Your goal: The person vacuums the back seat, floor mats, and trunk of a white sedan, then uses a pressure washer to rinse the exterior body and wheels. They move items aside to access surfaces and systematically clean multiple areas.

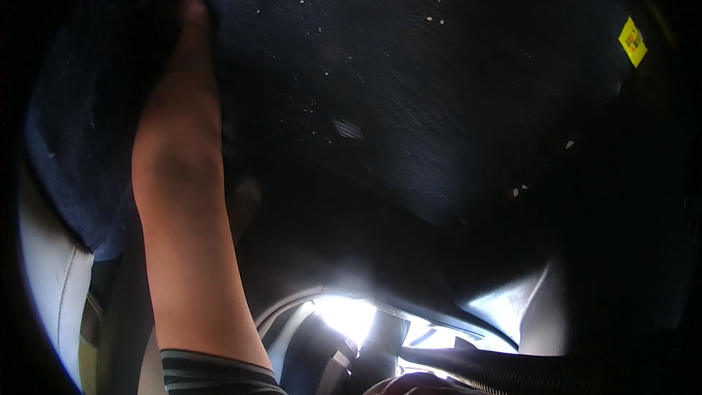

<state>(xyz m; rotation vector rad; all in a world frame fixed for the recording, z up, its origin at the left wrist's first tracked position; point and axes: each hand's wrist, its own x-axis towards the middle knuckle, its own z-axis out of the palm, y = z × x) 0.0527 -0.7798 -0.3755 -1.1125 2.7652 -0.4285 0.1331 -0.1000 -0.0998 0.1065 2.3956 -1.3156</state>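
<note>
A bare arm with a dark striped sleeve [212,371] rises along the left side from the lower edge; by its place I take it for my left. At its far end my left hand [194,11] is lost in deep shadow and blur. Its fingers do not show, nor does anything they may hold. The hand is nearest the far left part of a dark, carpet-like surface [380,66]. My right hand is not seen. Beside the arm is a pale blurred shape [249,190] that I cannot make out.
Light crumbs [435,20] and a small greyish patch [348,129] lie on the dark surface. A yellow label [633,42] is at the far right. A pale, seamed, seat-like panel [55,278] stands at left. Bright openings [347,318] and dark trim line the lower edge.
</note>
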